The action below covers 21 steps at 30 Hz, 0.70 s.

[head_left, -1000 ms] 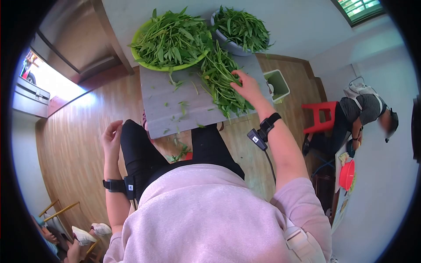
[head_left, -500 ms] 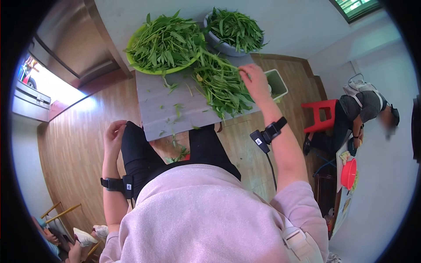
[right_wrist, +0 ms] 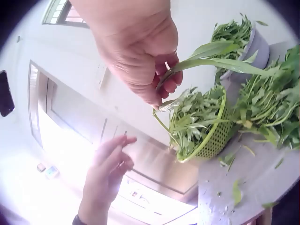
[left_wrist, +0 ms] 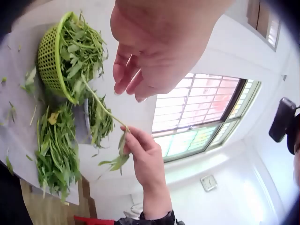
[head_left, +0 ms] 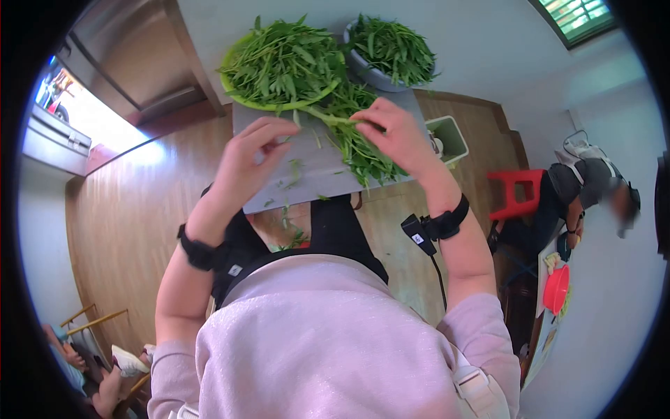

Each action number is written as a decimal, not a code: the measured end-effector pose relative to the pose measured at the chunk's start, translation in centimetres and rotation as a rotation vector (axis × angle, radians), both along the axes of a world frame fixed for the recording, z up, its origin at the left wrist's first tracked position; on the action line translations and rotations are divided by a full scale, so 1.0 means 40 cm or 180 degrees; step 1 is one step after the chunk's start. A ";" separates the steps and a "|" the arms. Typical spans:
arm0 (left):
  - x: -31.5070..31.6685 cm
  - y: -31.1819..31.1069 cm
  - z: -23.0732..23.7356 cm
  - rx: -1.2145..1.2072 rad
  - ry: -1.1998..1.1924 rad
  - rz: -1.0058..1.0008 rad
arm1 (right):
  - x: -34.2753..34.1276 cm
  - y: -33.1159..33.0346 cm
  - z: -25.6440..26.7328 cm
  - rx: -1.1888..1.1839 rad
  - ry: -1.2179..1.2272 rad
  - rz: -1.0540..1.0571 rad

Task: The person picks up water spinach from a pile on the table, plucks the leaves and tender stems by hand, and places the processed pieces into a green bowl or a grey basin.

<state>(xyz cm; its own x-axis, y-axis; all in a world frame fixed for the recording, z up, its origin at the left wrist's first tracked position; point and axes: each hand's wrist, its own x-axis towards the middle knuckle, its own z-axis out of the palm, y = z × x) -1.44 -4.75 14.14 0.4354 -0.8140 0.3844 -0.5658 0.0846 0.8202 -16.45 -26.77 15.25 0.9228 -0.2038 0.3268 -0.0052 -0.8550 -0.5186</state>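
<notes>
My right hand point(head_left: 399, 140) pinches one water spinach stalk point(left_wrist: 104, 107) between thumb and fingertips, above the table. The stalk's leaves point(right_wrist: 211, 63) hang beside that hand, and its bare stem points toward my left side. My left hand point(head_left: 252, 155) is raised across from it, fingers loosely bent and holding nothing, apart from the stem in both wrist views. Below my right hand, a pile of water spinach point(head_left: 370, 162) lies on the grey table point(head_left: 317, 183). Behind stand a yellow-green basket point(left_wrist: 48, 63) and a grey-purple basin point(head_left: 377, 79), both heaped with leafy greens.
Loose leaf scraps point(head_left: 293, 167) dot the table. A pale green bin point(head_left: 455, 143) stands on the floor at the table's right. Farther right, another person point(head_left: 583, 178) sits on a red stool point(head_left: 504, 199) near a red bowl point(head_left: 556, 288). Someone's shoe point(head_left: 128, 362) shows lower left.
My left hand has risen from beside my thigh to over the table. My right hand has lifted a stalk from the pile and moved it toward the left hand.
</notes>
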 end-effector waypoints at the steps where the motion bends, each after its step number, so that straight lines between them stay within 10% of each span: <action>1: -0.012 -0.020 0.003 -0.0119 0.0007 -0.0053 | 0.013 0.026 -0.010 0.0027 -0.0010 0.0043; 12: 0.004 0.024 -0.139 0.0687 0.0855 -0.0038 | 0.066 0.172 -0.066 0.0908 0.0256 0.0644; 21: 0.081 0.123 -0.196 0.0470 0.2253 0.0309 | 0.009 0.110 -0.103 0.2078 -0.0449 -0.0620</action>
